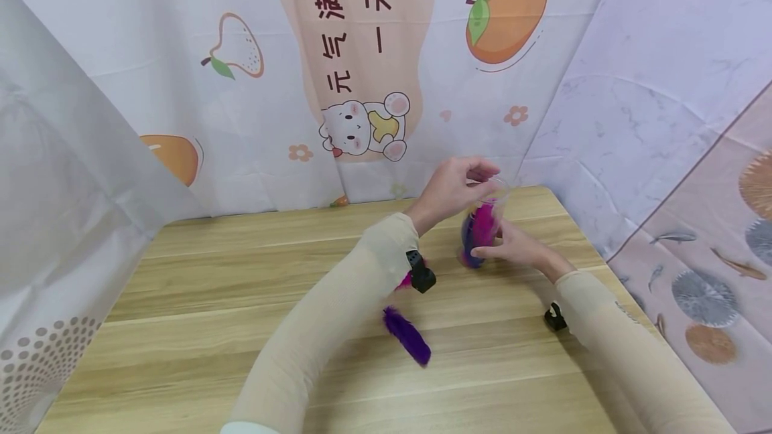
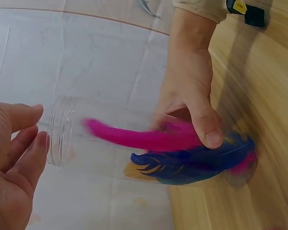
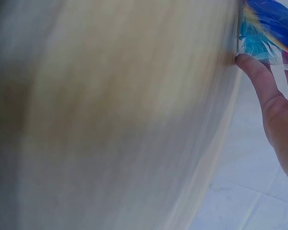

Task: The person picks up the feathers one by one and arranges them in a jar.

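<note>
My right hand (image 1: 512,246) grips a clear plastic jar (image 2: 105,108) round its lower part, thumb across the near side. The jar stands on the table, tilted in the head view. Inside it are a bright pink feather (image 2: 134,136), a dark blue feather (image 2: 192,163) with orange edges, and a teal feather (image 3: 254,40). My left hand (image 1: 455,186) is at the jar's open mouth with nothing between its loosely bent fingers. In the left wrist view, its fingertips (image 2: 42,139) are right at the threaded rim.
A purple feather (image 1: 407,335) lies on the wooden table (image 1: 241,286) in front of the jar. Beside the left wrist, a pink feather (image 1: 406,280) is partly hidden by the sleeve. A printed curtain (image 1: 253,126) hangs behind the table and another along its right side.
</note>
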Motion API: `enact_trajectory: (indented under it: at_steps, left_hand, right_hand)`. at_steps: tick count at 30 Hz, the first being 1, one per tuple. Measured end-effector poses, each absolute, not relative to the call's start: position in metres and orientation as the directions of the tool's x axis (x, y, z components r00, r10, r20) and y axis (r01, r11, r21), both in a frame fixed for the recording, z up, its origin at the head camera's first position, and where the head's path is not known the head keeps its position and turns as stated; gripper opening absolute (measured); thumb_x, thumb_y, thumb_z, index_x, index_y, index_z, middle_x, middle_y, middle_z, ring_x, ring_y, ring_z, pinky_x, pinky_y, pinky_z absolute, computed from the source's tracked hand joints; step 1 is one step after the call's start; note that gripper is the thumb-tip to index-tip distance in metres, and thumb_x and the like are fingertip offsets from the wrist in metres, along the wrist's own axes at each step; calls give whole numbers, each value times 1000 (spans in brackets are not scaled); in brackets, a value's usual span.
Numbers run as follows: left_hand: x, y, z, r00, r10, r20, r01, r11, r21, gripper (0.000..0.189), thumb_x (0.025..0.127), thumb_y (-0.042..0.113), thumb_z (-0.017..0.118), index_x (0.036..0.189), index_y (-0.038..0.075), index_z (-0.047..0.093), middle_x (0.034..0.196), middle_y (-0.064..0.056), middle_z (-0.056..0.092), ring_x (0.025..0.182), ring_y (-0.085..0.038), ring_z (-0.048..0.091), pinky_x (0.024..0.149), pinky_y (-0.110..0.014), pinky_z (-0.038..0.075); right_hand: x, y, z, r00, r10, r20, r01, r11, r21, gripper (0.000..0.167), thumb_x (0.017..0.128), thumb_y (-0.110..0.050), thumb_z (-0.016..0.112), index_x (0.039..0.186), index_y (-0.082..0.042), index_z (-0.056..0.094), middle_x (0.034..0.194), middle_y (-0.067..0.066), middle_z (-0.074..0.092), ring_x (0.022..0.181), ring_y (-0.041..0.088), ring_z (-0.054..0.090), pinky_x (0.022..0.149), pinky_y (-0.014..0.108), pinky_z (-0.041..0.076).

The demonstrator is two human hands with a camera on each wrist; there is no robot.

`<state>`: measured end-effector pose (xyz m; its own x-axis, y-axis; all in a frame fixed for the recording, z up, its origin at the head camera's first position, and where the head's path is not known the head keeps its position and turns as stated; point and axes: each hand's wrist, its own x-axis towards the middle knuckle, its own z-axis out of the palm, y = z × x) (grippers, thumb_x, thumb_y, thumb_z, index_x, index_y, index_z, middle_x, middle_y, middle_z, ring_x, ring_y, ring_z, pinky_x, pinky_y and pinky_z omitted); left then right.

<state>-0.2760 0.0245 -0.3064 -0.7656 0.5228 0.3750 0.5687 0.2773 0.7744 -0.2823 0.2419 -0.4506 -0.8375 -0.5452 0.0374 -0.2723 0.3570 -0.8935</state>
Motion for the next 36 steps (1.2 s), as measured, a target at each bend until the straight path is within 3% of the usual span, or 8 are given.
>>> enact_trajectory:
  at_steps: [8, 18, 31, 36]
  left_hand:
    - [-276, 22, -310, -748, 511, 424, 597, 240, 765, 23, 94, 11, 75, 115, 2, 71, 116, -12, 72, 102, -11, 69, 86, -16, 53]
    - [-274, 22, -310, -743, 516, 428, 600, 229, 766, 21, 94, 6, 73, 114, 3, 71, 115, -9, 73, 110, -22, 69, 87, -15, 53]
    - [-268, 10, -318, -687, 546, 480, 640, 140, 756, 23, 91, 2, 75, 114, -1, 71, 117, -11, 70, 112, -11, 62, 95, -22, 52]
    - [-263, -3, -326, -670, 575, 469, 645, 139, 751, 24, 90, 4, 77, 114, 1, 72, 117, -6, 69, 114, -11, 60, 96, -25, 53]
  right_hand:
    - [-283, 241, -452, -846, -532, 44, -290, 388, -875, 67, 87, -17, 83, 140, -8, 42, 130, 11, 59, 123, 26, 52, 109, 53, 38]
    - [-281, 241, -450, -854, -519, 23, -267, 399, -877, 77, 88, -20, 82, 147, -9, 35, 137, 13, 54, 130, 31, 46, 113, 59, 32]
    - [-282, 241, -452, -854, -518, 46, -284, 391, -876, 71, 87, -17, 83, 142, -7, 38, 129, 14, 57, 119, 30, 51, 109, 56, 38]
    - [-282, 242, -453, -851, -521, 58, -294, 384, -875, 79, 87, -15, 82, 149, -9, 33, 127, 14, 58, 115, 30, 53, 108, 58, 38]
